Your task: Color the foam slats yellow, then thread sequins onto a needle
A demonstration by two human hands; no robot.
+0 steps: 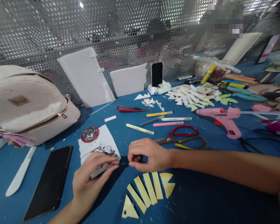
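My left hand [93,177] pinches something tiny between thumb and fingertip, too small to name, at the edge of a white sheet [109,133]. My right hand [150,154] is closed just beside it, thumb against fingers; what they hold, if anything, cannot be made out. Tiny loose bits [108,151], mixed dark and red, are scattered on the sheet under my left hand. More of them fill a round red lid-like dish [90,134]. Below my hands, yellow foam strips [148,188], a triangular head piece [130,207] and a notched tail piece [167,184] lie as a fish shape.
Scissors [165,140] lie behind my right wrist, beside markers [140,128] and a red cutter [131,109]. A pink glue gun [224,119] and a pile of foam pieces [193,95] are right. Left are a phone [49,180], white knife [21,171] and backpack [25,102].
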